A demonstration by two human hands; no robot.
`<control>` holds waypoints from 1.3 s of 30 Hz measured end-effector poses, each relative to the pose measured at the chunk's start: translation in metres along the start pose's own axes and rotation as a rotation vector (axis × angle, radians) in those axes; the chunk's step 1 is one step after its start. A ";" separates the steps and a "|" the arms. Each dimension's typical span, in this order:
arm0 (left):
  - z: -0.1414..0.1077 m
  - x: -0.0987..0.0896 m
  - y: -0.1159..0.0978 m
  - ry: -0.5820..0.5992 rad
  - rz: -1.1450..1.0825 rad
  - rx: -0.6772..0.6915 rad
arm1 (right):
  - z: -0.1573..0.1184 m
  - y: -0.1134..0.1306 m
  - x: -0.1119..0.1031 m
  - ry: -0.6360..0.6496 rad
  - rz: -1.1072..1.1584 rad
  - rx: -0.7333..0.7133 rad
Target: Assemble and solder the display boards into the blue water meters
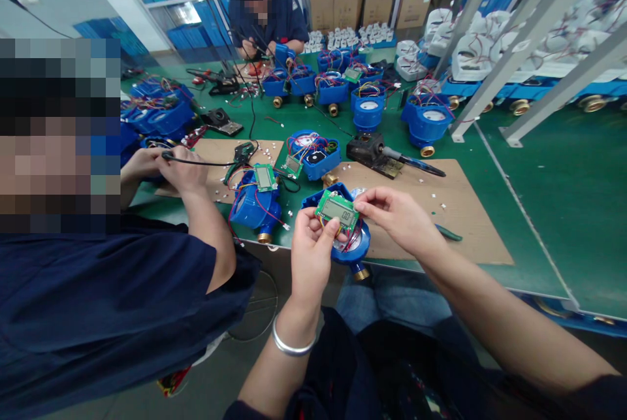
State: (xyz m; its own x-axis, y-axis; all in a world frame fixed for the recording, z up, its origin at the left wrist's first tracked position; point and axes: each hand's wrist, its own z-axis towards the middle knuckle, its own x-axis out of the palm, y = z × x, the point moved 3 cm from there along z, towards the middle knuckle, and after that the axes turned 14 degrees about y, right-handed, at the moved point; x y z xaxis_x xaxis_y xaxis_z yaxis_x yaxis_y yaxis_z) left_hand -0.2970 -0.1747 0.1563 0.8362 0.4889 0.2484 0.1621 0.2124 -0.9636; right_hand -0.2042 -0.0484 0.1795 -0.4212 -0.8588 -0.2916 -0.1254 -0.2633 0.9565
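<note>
A green circuit board [337, 210] with a small LCD screen, on which digits show, is held over an open blue water meter [360, 243]. My left hand [313, 237] grips the board's left and lower side, thumb on its front. At the board's right edge, my right hand [392, 211] pinches thumb and finger together; whether a wire end is between them is too small to tell. Coloured wires run from the board down to the meter. The meter's brass fitting [361, 274] points toward me at the table's edge.
Cardboard [470, 211] covers part of the green table [553, 211]. A soldering iron [411, 162] rests in its stand [367, 149]. Pliers [448, 232] lie right. Other meters [257, 204] stand left and behind. One co-worker [191, 172] sits left, another [267, 8] opposite. Metal posts [514, 48] rise right.
</note>
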 end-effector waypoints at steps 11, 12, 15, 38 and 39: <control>-0.001 -0.003 0.001 0.009 -0.014 0.010 | 0.005 -0.013 0.001 0.073 0.163 0.009; -0.001 -0.003 0.002 0.008 -0.015 0.010 | 0.005 -0.014 0.000 0.089 0.188 0.016; -0.001 -0.003 0.002 0.004 -0.015 0.015 | 0.004 -0.015 -0.002 0.101 0.190 0.041; 0.000 -0.001 0.000 0.005 -0.013 0.008 | 0.002 -0.007 0.003 -0.012 0.027 -0.019; 0.000 -0.002 0.000 0.003 -0.013 0.007 | 0.002 -0.007 0.002 -0.007 0.019 -0.016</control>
State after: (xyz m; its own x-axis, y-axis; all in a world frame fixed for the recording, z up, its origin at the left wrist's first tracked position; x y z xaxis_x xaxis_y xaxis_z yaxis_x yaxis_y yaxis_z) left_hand -0.2981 -0.1758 0.1558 0.8358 0.4833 0.2606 0.1691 0.2250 -0.9596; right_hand -0.2065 -0.0476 0.1720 -0.4298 -0.8607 -0.2730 -0.1030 -0.2536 0.9618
